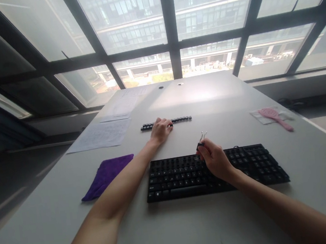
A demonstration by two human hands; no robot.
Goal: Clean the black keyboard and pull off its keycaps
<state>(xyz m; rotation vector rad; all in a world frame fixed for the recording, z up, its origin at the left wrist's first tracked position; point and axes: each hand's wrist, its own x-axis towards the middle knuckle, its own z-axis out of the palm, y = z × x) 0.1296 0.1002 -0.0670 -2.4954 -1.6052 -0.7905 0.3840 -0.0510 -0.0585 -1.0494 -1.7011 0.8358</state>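
A black keyboard (187, 176) lies on the desk in front of me, and its upper rows look bare of keycaps toward the left. Beyond it stands a line of loose black keycaps (182, 119). My left hand (161, 131) reaches over the middle of that line, its fingers closed on a dark keycap (170, 125). Over the keyboard's upper middle, my right hand (215, 159) grips a keycap puller (200, 145) by its black handle. Two thin wire prongs point up from the puller, and more wire shows below the fingers.
A folded purple cloth (107, 176) lies left of the keyboard, beside my left forearm. Printed paper sheets (102, 135) are spread along the left side of the desk (176, 227). At the right, a pink hairbrush (272, 114) rests on a clear plastic bag (257, 117). Large windows rise behind the desk.
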